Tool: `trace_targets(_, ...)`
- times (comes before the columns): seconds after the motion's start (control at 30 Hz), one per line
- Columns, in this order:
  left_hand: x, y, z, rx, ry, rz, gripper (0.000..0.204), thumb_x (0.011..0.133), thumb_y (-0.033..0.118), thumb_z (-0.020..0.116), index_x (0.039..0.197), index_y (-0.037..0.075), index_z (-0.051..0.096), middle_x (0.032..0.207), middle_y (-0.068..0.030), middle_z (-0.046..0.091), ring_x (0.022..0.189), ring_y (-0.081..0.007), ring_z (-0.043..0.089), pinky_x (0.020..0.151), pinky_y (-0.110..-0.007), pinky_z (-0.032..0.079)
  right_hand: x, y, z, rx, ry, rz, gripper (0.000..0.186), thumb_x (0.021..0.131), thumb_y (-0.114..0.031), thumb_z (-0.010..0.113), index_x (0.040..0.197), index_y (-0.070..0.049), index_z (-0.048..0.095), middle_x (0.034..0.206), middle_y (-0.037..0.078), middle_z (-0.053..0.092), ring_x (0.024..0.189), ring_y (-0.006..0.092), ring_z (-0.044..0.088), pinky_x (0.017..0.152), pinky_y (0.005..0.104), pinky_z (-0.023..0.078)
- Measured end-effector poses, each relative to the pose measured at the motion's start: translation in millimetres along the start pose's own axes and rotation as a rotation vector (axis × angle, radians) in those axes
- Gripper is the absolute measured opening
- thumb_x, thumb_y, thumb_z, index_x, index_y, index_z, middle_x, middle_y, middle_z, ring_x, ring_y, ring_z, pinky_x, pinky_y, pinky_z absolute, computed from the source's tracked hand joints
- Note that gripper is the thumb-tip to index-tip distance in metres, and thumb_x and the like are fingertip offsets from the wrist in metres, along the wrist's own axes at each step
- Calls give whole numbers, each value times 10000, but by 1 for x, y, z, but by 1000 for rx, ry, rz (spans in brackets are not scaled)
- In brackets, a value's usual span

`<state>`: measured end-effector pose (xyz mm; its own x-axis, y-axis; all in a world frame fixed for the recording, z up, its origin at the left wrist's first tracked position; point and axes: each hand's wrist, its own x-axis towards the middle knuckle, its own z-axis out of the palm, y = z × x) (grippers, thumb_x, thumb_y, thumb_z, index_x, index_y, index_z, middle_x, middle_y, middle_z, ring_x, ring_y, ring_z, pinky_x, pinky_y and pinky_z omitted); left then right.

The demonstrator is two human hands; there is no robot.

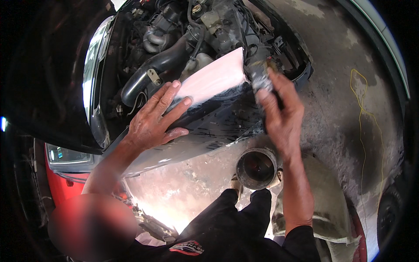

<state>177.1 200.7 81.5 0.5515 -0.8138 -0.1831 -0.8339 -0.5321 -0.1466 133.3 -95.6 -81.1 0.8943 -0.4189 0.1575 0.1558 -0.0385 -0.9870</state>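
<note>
A pale pink patch [214,75] lies on a dark grey car body panel [209,120] beside the open engine bay. My left hand [155,120] has its fingers spread on the panel, two fingertips on the left end of the pink patch. My right hand [281,109] grips a grey, wet-looking block [258,75], blurred, just past the right end of the patch. I cannot make out whether the block touches the panel.
The engine [163,35] fills the top. A round metal bucket [255,150] stands on the floor by my feet. A yellow cord [361,100] lies at the right near a tyre [388,214]. A cloth-covered object [323,192] is at lower right, a blurred oval at lower left.
</note>
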Motion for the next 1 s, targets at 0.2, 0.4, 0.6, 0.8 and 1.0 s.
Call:
trace_targets(0.2, -1, 0, 1, 10, -2, -18, 1090, 662, 314, 1015, 1605, 249, 473, 1751, -206, 284, 1543, -439, 427, 1192, -520, 505, -3, -3, 19, -181, 23, -257, 455, 987, -156, 761, 1436, -103, 712, 1397, 232, 680, 1208, 417, 660, 1048, 480, 501)
trace_targets(0.4, -1, -1, 2, 1, -9, -20, 1055, 667, 344, 1011, 1585, 239, 501, 1747, -199, 293, 1544, -434, 426, 1192, -510, 509, 2, -8, 26, -163, 26, -290, 419, 993, -147, 718, 1404, -64, 712, 1337, 319, 677, 1201, 458, 664, 1029, 508, 501)
trace_targets(0.6, 0, 1, 1, 37, -6, -13, 1049, 663, 356, 1008, 1577, 225, 510, 1741, -195, 299, 1549, -418, 423, 1199, -507, 504, 27, -11, 28, -143, 45, -296, 429, 980, -157, 710, 1392, -42, 710, 1281, 332, 696, 1129, 518, 690, 998, 547, 526)
trace_targets(0.8, 0, 1, -1, 46, -40, -35, 1014, 679, 365, 999, 1564, 207, 530, 1740, -198, 304, 1557, -422, 411, 1214, -511, 487, 41, -14, 21, 29, -9, -223, 404, 967, -162, 724, 1337, 1, 722, 1127, 300, 745, 1020, 447, 745, 922, 440, 573)
trace_targets(1.0, 1, 1, -1, 23, -13, -11, 982, 710, 365, 981, 1567, 196, 531, 1738, -211, 305, 1556, -425, 413, 1212, -509, 483, 23, -16, 4, 283, 58, 199, 412, 1026, -235, 715, 1327, 45, 711, 1169, 250, 774, 1005, 298, 761, 906, 391, 571)
